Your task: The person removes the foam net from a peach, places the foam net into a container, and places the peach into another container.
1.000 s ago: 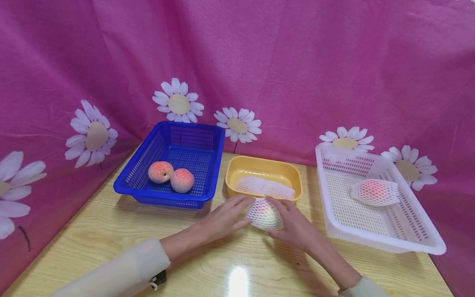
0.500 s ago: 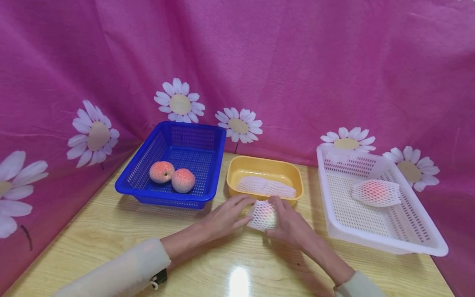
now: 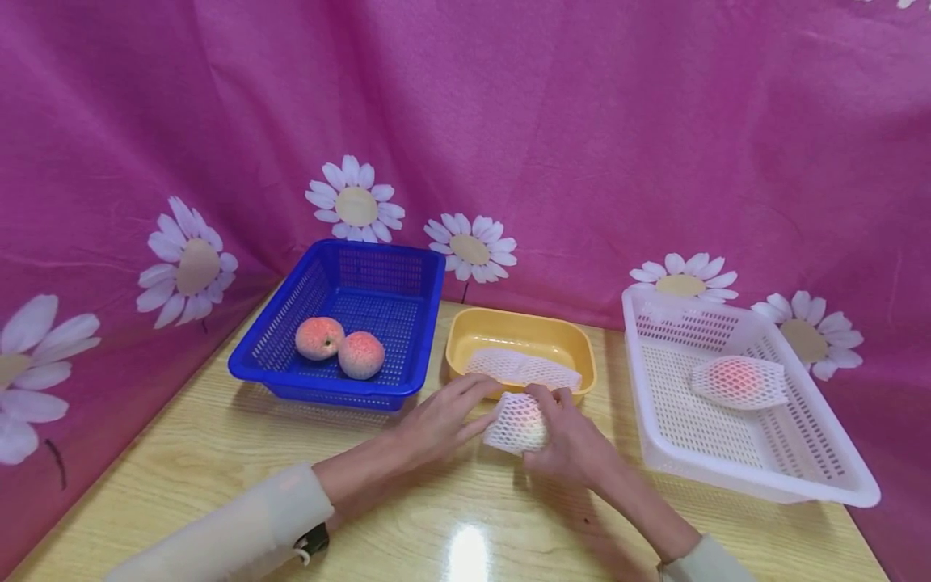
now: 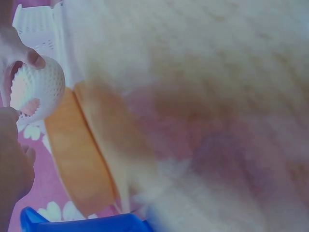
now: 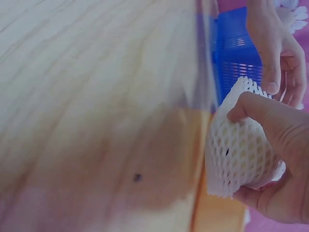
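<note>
Above the wooden table, my right hand [image 3: 575, 444] grips a peach in a white foam net sleeve [image 3: 515, 424], thumb on the near side and fingers over the top. In the right wrist view, that thumb [image 5: 251, 107] presses on the mesh of the foam net [image 5: 236, 145]. My left hand [image 3: 440, 420] is at the net's left end, thumb and fingers spread apart with the tips right by its edge. In the left wrist view, pink peach skin shows through the net's open end [image 4: 29, 104]. A yellow tray [image 3: 454, 368] with flat foam nets [image 3: 524, 368] lies just behind.
To the left stands a blue basket [image 3: 407, 388] with two bare peaches [image 3: 361, 356]. A white basket [image 3: 655, 440] on the right holds one peach in a foam net [image 3: 738, 381]. Behind the table [image 3: 407, 525] hangs a pink daisy-print cloth [image 3: 553, 145].
The netted peach has turned a little in my right hand, and its net end now faces left. My left fingertips have drawn slightly off the net's edge. The baskets and tray stay put.
</note>
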Available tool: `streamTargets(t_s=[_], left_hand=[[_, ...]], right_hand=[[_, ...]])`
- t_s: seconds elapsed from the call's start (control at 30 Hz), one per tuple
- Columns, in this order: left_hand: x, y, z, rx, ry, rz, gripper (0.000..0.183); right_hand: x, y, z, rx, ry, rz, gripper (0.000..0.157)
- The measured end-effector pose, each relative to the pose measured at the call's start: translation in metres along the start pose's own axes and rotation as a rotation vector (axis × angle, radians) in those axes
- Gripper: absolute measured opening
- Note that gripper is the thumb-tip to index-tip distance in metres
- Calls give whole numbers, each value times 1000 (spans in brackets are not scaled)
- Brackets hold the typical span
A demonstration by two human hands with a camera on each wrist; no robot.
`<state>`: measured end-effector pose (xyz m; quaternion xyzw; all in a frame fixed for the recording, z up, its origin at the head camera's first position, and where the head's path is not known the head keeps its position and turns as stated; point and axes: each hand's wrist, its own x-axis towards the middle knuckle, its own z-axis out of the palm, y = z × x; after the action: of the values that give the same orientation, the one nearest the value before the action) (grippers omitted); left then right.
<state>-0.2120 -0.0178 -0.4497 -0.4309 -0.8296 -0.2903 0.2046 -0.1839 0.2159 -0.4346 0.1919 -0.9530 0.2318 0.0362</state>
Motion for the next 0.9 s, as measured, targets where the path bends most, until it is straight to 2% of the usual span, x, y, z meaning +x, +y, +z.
streamTargets(t_s=[0.17, 0.43, 0.6, 0.9], left_hand=[[9, 4, -9, -25, 57, 15, 32], [25, 5, -18, 36, 157, 153, 33], [31, 8, -24, 8, 171, 162, 35], [46, 11, -34, 27, 221, 201, 32]], right_hand=[[2, -5, -16, -25, 60, -36, 85], [5, -10, -36, -65, 127, -69, 86], [5, -14, -47, -75, 139, -71, 85], [6, -23, -67, -96, 175, -83, 87]])
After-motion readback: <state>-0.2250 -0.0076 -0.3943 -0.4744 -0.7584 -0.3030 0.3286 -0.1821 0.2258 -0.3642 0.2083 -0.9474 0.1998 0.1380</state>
